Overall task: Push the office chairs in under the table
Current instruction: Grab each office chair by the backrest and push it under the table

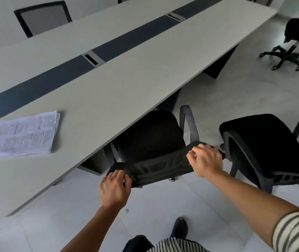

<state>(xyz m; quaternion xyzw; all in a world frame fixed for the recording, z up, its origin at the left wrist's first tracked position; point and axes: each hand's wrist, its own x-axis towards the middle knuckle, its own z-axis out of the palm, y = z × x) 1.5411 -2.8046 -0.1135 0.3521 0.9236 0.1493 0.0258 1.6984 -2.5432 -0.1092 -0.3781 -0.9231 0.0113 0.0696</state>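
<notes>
A black office chair [150, 135] stands at the near edge of the long grey table [127, 73], its seat partly under the tabletop. My left hand [114, 188] grips the left end of the chair's mesh backrest top [156, 168]. My right hand [206, 160] grips its right end. A second black chair [259, 142] stands just to the right, clear of the table and close to the first chair. A third black chair [296, 39] stands far off at the upper right, away from the table.
A stack of printed papers [25, 135] lies on the table at the left. Another chair's backrest [43, 19] shows across the table. A dark strip with cable ports [92, 58] runs along the table's middle. Pale tiled floor lies around my foot [179, 226].
</notes>
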